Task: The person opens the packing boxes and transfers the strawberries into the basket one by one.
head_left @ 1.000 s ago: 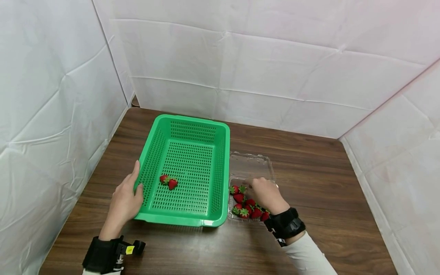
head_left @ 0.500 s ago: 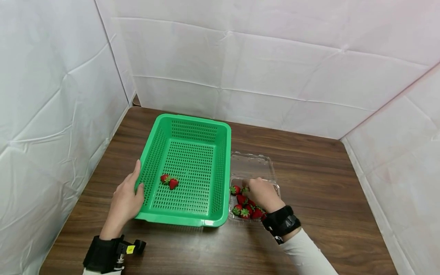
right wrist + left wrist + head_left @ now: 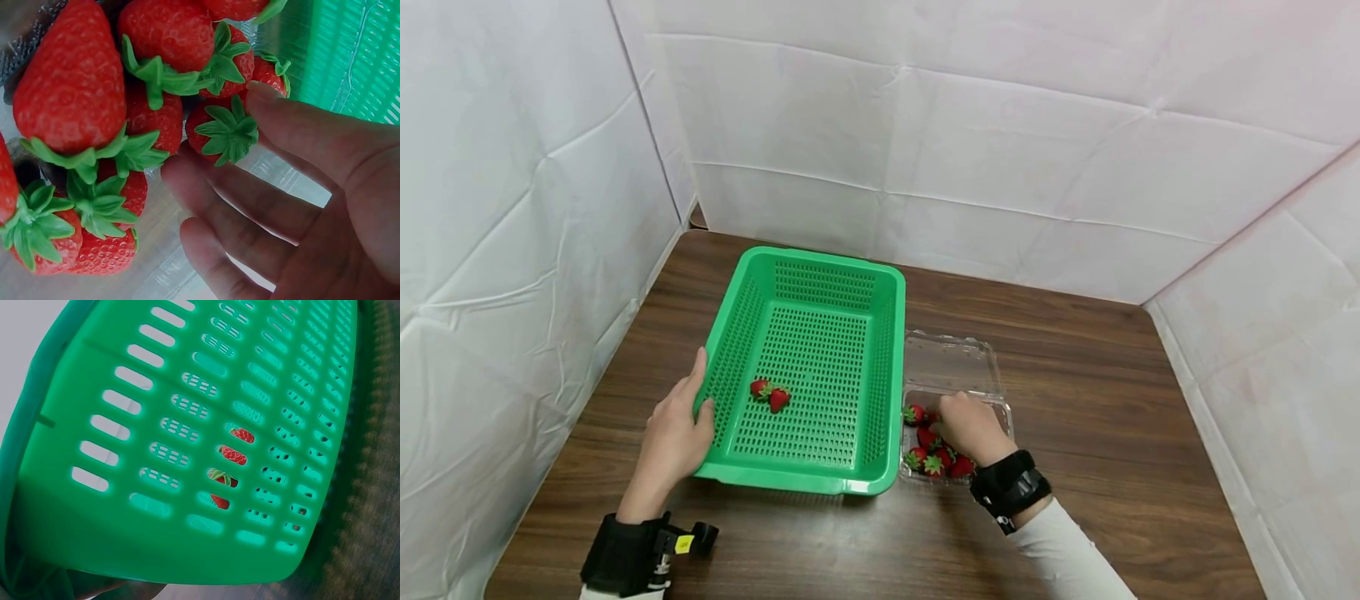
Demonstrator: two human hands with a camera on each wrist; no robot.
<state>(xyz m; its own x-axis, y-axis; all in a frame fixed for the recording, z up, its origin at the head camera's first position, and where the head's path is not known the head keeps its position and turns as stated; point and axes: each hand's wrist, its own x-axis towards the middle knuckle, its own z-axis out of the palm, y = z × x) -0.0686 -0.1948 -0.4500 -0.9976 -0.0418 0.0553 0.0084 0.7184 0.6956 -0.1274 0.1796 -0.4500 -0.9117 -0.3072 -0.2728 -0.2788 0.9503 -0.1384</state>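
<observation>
Writing: none can be read on any item; a small yellow tag (image 3: 683,545) on the black left wrist strap (image 3: 622,553) is too small to make out.

Left hand (image 3: 673,437): laid against the outer near-left wall of the green basket (image 3: 741,321); thumb hooked over the rim, fingers lying flat along the outside, gripping the wall; forearm running back toward the person. In the left wrist view the slotted wall of the basket (image 3: 156,425) fills the frame, red fruit showing through the slots.

Two strawberries (image 3: 769,395): on the basket floor, just past the left thumb, touching one another.

Right hand (image 3: 972,427): palm down, inside the clear plastic box (image 3: 955,367), which stands just beside the basket's right wall; wrist in a black strap (image 3: 1009,486), white sleeve (image 3: 1063,562) behind it. In the right wrist view the right hand (image 3: 300,206) has its fingers (image 3: 219,194) loosely curved, and thumb and forefinger touch one strawberry (image 3: 222,131) at its green cap; a pinch just forming, the berry not lifted clear of the pile.

Pile of strawberries (image 3: 934,450): in the near half of the box, under and to the left of the right hand's fingers; caps green, berries touching and overlapping.

Box lid: the far half, flat on the table beyond the right hand's fingertips.

Table (image 3: 1097,392): dark wood grain, under both hands; white creased sheets (image 3: 1000,142) stand round three sides.
</observation>
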